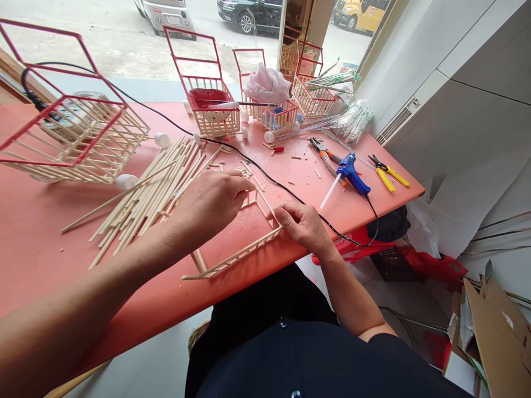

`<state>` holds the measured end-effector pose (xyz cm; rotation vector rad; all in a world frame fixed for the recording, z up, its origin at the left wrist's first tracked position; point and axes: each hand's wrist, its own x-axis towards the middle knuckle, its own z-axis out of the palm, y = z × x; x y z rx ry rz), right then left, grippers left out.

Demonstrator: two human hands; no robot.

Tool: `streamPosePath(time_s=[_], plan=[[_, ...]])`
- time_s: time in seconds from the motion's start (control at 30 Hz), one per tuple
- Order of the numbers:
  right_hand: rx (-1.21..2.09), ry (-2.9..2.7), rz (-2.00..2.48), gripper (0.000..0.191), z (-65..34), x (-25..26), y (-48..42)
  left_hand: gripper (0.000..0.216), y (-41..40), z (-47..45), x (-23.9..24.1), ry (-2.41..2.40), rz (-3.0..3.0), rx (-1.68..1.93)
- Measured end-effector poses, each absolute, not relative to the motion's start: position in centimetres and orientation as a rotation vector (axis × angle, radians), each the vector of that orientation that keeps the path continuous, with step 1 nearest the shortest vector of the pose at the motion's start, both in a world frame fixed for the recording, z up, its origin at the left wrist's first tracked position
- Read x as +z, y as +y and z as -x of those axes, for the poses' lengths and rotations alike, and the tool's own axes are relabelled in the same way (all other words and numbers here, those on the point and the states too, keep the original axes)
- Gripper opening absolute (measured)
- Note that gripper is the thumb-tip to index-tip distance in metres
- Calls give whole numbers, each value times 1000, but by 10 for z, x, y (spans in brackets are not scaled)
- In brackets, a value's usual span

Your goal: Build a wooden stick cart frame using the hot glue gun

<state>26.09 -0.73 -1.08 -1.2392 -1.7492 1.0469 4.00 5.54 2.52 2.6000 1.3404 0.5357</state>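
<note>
A small frame of pale wooden sticks (pixel 244 253) lies near the table's front edge, with a row of short rungs along its near side. My right hand (pixel 305 226) is closed at its right corner, thumb and fingers pinching the sticks there. Over the frame's far side is my left hand (pixel 213 199), its fingertips pinched together at the end of a thin wooden stick (pixel 264 200) that runs toward my right fingers. My left hand and wrist hide part of the frame. Left of it lies a pile of loose wooden sticks (pixel 143 193).
Several stick-built carts with red-edged handles, including a large cart (pixel 74 138), stand along the back of the pink table (pixel 37 232). A blue glue gun (pixel 352 174), pliers (pixel 326 157) and yellow-handled cutters (pixel 388 172) lie at right. A black cable (pixel 265 172) crosses the table.
</note>
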Motion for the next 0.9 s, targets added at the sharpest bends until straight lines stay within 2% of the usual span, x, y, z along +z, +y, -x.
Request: streamPosePath(time_s=[0.33, 0.9], plan=[[1029, -1741, 1220, 43, -258, -10, -9, 36, 52, -43, 26, 1396, -2586, 512], [1039, -1717, 1253, 42, -256, -12, -9, 34, 56, -39, 21, 1292, -2408, 720]])
